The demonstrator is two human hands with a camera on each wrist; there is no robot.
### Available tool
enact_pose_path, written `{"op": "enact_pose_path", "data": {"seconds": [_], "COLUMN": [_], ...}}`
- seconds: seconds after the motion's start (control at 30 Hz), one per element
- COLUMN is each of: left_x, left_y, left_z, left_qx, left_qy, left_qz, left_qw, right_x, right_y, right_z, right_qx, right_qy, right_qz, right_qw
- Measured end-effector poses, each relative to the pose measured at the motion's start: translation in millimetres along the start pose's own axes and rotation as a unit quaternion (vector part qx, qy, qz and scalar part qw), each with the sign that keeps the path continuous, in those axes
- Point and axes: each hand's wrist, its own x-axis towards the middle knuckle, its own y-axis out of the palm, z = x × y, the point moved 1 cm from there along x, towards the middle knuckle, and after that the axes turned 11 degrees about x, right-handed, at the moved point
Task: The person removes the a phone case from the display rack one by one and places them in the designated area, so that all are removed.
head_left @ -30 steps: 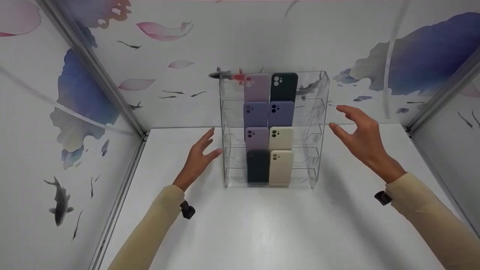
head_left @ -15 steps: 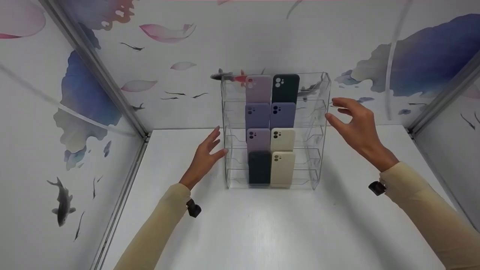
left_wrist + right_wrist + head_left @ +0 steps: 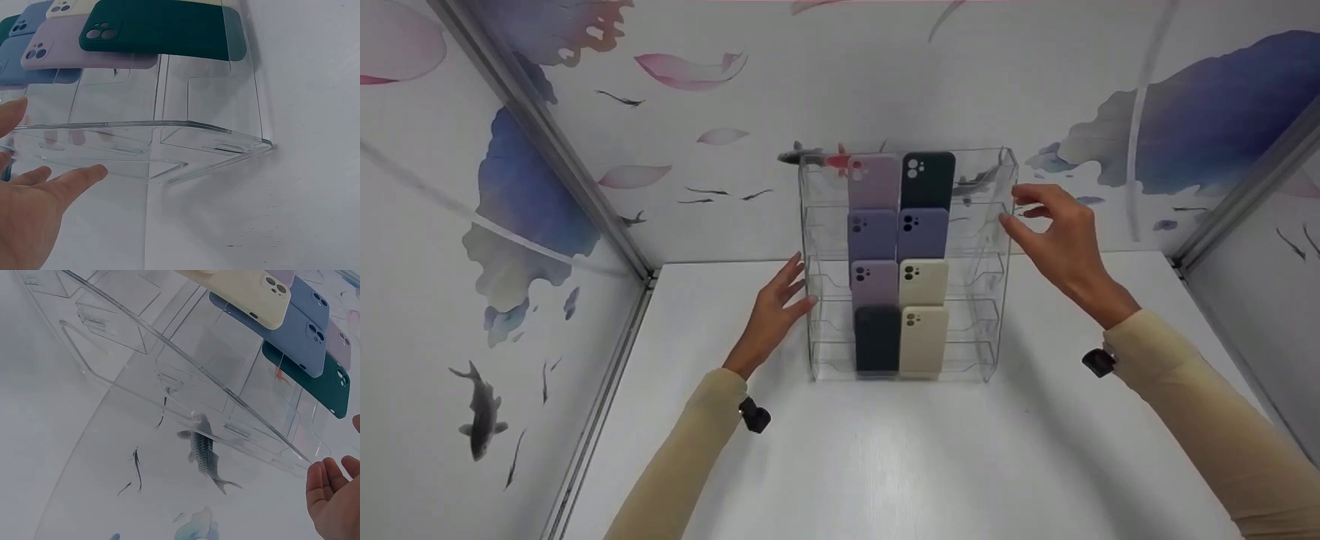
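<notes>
A clear acrylic tiered rack (image 3: 996, 330) stands upright at the back of the table, with several phone cases in two columns. A pink case (image 3: 874, 181) and a dark green case (image 3: 928, 180) top it. Blue-violet, lilac and cream cases (image 3: 924, 281) fill the middle tiers; another dark case (image 3: 877, 341) and a cream case (image 3: 924, 341) are lowest. My left hand (image 3: 769, 319) is at the rack's left side, fingers extended along the panel (image 3: 208, 140). My right hand (image 3: 1057, 236) has its bent fingertips at the upper right edge; thumb and fingers are apart.
White walls with painted fish, petals and blue blotches (image 3: 1222, 112) enclose the white table (image 3: 877, 457) behind and on both sides. A metal corner strip (image 3: 547, 142) runs down the left. A small black device (image 3: 1099, 362) sits on each wrist.
My right hand has moved left and slightly up to the rack's edge, its fingers drawing closer together. My left hand has shifted slightly right to the rack's side. The cases keep their places.
</notes>
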Motion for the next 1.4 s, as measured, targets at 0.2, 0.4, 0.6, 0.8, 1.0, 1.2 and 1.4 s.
{"op": "enact_pose_path", "data": {"seconds": [0.2, 0.4, 0.6, 0.8, 1.0, 1.2, 1.4], "left_x": [4.0, 9.9, 12.6, 11.7, 9.4, 6.5, 4.6], "left_y": [3.9, 12.3, 16.9, 13.5, 9.1, 6.5, 6.4], "left_z": [5.7, 10.1, 13.1, 16.1, 17.4, 14.9, 12.6], "left_qx": [-0.021, -0.048, -0.076, -0.082, -0.083, -0.085, -0.057], "left_qy": [-0.001, -0.020, -0.034, -0.038, -0.052, -0.049, -0.046], "left_qz": [0.004, 0.025, 0.038, 0.031, 0.029, 0.035, 0.036], "left_qw": [0.9998, 0.9983, 0.9958, 0.9954, 0.9948, 0.9945, 0.9966], "right_x": [8.0, 13.1, 17.4, 26.6, 34.4, 42.4, 47.3], "right_y": [4, 7, 15, 27, 38, 48, 56], "right_z": [3, 2, 1, 4, 5, 3, 1], "right_qx": [0.006, 0.001, 0.000, 0.014, 0.028, 0.032, 0.040], "right_qy": [0.001, 0.012, 0.024, 0.038, 0.043, 0.052, 0.072], "right_qz": [0.014, 0.017, 0.021, 0.038, 0.059, 0.065, 0.066], "right_qw": [0.9999, 0.9998, 0.9995, 0.9985, 0.9970, 0.9960, 0.9944]}}
